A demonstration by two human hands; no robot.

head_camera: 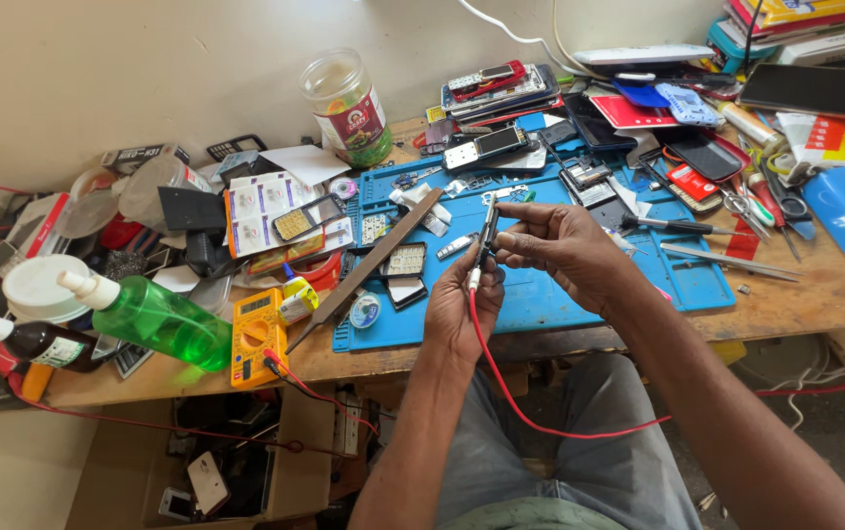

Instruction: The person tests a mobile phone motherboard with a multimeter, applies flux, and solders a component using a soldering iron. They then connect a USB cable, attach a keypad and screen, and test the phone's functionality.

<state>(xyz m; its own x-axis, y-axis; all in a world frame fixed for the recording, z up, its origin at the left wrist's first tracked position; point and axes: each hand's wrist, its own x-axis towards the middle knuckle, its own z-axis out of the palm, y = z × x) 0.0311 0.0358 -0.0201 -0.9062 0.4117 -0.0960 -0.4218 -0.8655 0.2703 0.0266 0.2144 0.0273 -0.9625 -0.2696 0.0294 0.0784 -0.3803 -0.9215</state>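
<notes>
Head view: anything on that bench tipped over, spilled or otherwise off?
The green spray bottle lies on its side at the bench's left front, beside the yellow multimeter; no spill shows. The clear jar near the wall looks tilted. Both hands, left hand and right hand, hold a small dark device.

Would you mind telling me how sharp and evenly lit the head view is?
Head view: soft daylight, sharp on both hands, left hand and right hand; glare on the green bottle; wide-lens bending at the table edge; top right corner brighter.

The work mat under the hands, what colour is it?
The work mat is blue; the head view shows it clearly beneath both hands.
</notes>
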